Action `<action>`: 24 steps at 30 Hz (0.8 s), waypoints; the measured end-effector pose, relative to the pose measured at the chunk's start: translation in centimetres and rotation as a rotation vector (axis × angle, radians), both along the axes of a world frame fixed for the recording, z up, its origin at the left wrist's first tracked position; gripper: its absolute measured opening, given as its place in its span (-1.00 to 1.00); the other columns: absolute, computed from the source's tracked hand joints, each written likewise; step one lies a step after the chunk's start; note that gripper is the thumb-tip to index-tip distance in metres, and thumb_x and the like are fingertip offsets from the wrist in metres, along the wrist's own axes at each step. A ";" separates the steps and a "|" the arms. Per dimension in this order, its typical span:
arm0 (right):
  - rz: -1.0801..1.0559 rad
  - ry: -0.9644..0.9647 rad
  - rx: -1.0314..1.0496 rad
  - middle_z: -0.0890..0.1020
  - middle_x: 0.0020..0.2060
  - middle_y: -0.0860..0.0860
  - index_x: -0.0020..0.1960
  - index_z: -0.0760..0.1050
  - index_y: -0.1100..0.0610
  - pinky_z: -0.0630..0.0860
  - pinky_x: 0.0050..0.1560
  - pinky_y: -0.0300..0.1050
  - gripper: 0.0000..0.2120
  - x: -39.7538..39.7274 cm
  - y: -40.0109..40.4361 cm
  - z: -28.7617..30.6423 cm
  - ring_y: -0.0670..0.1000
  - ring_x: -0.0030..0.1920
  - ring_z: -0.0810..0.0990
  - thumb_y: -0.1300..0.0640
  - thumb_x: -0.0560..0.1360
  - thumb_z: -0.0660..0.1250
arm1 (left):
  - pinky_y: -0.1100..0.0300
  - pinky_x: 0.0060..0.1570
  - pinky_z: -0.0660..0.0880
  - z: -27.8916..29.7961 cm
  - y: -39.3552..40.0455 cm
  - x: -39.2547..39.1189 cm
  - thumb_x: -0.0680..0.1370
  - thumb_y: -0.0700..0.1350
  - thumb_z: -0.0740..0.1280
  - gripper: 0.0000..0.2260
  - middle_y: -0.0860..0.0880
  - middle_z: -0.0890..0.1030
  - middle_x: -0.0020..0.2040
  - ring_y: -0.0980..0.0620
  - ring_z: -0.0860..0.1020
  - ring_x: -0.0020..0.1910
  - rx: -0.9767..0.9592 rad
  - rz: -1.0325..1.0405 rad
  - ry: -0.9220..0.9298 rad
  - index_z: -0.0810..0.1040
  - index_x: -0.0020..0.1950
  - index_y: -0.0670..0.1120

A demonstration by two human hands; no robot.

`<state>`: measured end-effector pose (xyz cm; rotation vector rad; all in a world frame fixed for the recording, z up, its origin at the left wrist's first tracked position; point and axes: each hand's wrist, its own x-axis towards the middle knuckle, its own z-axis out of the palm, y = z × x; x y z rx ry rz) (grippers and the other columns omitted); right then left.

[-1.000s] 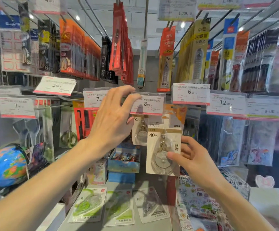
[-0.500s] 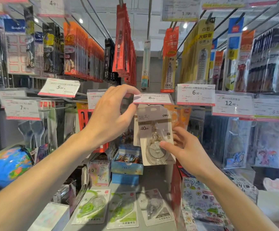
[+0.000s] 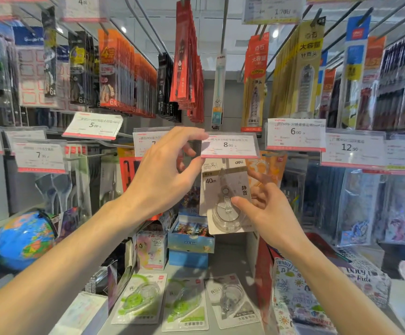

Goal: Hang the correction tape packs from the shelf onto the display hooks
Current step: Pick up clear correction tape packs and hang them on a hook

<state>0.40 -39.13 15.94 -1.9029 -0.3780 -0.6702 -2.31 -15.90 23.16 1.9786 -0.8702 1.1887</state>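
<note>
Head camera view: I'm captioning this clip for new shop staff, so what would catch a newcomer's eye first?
Dead centre, the left hand pinches the 8.00 price tag while the right hand holds a grey 40m correction tape pack just beneath it. Three more packs lie flat on the shelf below, and a bright globe sits lower left.

Left hand [image 3: 165,175] lifts price tag [image 3: 229,145]; right hand [image 3: 266,211] pinches correction tape pack [image 3: 220,182]
</note>
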 end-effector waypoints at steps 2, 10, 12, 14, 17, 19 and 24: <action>-0.028 -0.042 -0.003 0.66 0.10 -0.20 0.55 0.25 -0.19 0.62 0.09 -0.28 -0.34 0.1 0.3 -0.4 -0.26 0.06 0.67 0.00 0.55 0.48 | 0.33 -0.12 0.53 -1.4 0.0 0.3 0.59 -0.22 0.41 -0.69 0.10 0.56 0.17 0.09 0.60 0.02 -0.029 -0.026 0.003 0.54 0.31 0.00; -0.116 -0.094 -0.112 0.51 0.08 -0.60 0.65 0.11 -0.23 0.40 -0.03 -0.61 -0.27 1.8 1.0 -1.6 -0.30 0.27 0.51 -0.04 0.60 0.40 | 0.40 0.03 0.47 -8.7 -2.0 4.7 0.62 -0.02 0.37 -0.56 0.17 0.49 0.26 0.30 0.50 0.15 -0.065 0.016 0.301 0.34 0.46 0.20; -0.156 -0.098 -0.159 0.65 0.10 -0.39 0.65 0.08 -0.23 0.50 0.01 -0.50 -0.28 2.5 1.1 -1.8 -0.12 0.23 0.54 -0.06 0.61 0.38 | 0.53 0.01 0.39 -8.8 -2.5 6.2 0.64 0.06 0.33 -0.46 0.27 0.42 0.33 0.31 0.43 0.26 -0.100 -0.036 0.405 0.18 0.55 0.31; -0.193 -0.080 -0.202 0.71 0.12 -0.16 0.64 0.07 -0.23 0.61 0.16 -0.15 -0.31 3.2 1.3 -1.9 -0.02 0.09 0.66 -0.06 0.62 0.34 | 0.54 -0.04 0.39 -8.7 -3.2 7.5 0.65 0.10 0.31 -0.41 0.37 0.38 0.29 0.29 0.45 0.28 -0.135 -0.097 0.460 0.08 0.57 0.37; -0.207 -0.061 -0.212 0.63 0.27 -0.14 0.61 0.12 -0.22 0.61 0.23 0.08 -0.35 4.5 1.6 -1.8 -0.04 0.14 0.66 -0.01 0.62 0.34 | 0.60 -0.23 0.43 -8.8 -3.9 9.0 0.66 0.12 0.29 -0.40 0.31 0.44 0.25 0.13 0.53 0.13 -0.167 -0.102 0.448 0.02 0.58 0.37; -0.223 -0.061 -0.198 0.56 0.20 -0.27 0.57 0.20 -0.19 0.61 0.22 0.05 -0.39 5.4 1.7 -1.7 -0.07 0.16 0.63 0.01 0.60 0.37 | 0.48 -0.25 0.50 -8.9 -4.0 10.1 0.66 0.10 0.29 -0.38 0.15 0.40 0.46 0.00 0.62 0.06 -0.165 -0.069 0.440 -0.02 0.57 0.40; -0.214 -0.001 -0.148 0.52 0.21 -0.26 0.61 0.13 -0.25 0.60 0.08 -0.10 -0.34 6.8 1.8 -1.6 -0.09 0.21 0.61 -0.13 0.61 0.36 | 0.06 0.01 0.60 -9.1 -4.2 11.8 0.65 0.17 0.27 -0.39 0.09 0.27 0.49 0.05 0.58 0.06 -0.164 -0.046 0.450 -0.01 0.58 0.37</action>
